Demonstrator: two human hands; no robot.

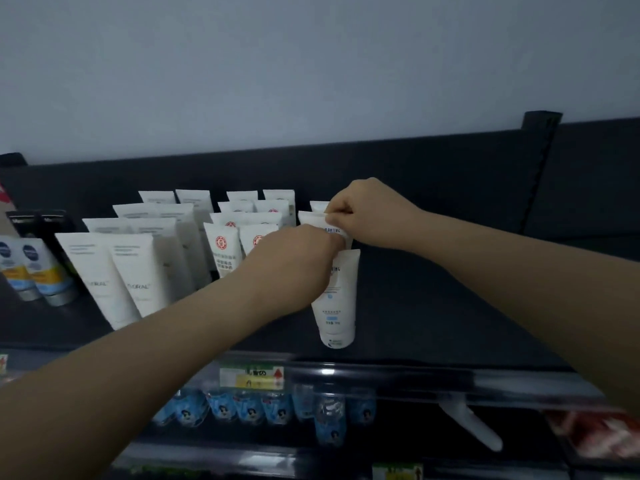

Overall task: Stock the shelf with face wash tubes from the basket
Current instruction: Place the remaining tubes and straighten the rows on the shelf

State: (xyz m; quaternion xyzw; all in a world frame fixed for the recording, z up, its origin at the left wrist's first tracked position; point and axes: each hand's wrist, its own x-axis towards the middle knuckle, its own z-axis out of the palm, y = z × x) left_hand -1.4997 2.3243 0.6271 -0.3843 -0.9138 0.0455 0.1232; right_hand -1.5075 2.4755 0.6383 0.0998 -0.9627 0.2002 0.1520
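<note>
Head view looks down on the dark shelf point(443, 306), where both of my arms reach in from below and meet at a short file of white face wash tubes with blue print. My left hand point(298, 261) shows its back to the camera, fingers curled at the upper left edge of the front tube point(341, 299); it grips that tube, though the fingertips themselves are hidden behind my knuckles. The front tube stands cap down near the shelf's front lip, leaning slightly. My right hand point(360, 211) comes in from the right, higher and further back, and its thumb and fingers pinch the flat top seam of the second tube point(334, 232), just behind the front one. Two more tubes of the same kind point(309, 218) peek out behind that, touching or nearly so. Left of my hands stand rows of white tubes with a red round emblem point(223, 252), then taller white tubes with grey lettering point(133, 275), then small blue and yellow tubes point(40, 268) with black tubes point(33, 223) behind them. On the lower shelf, bottles with blue labels point(249, 408) stand beneath a yellow-green price tag point(252, 377). A pale wall point(311, 64) rises behind.
</note>
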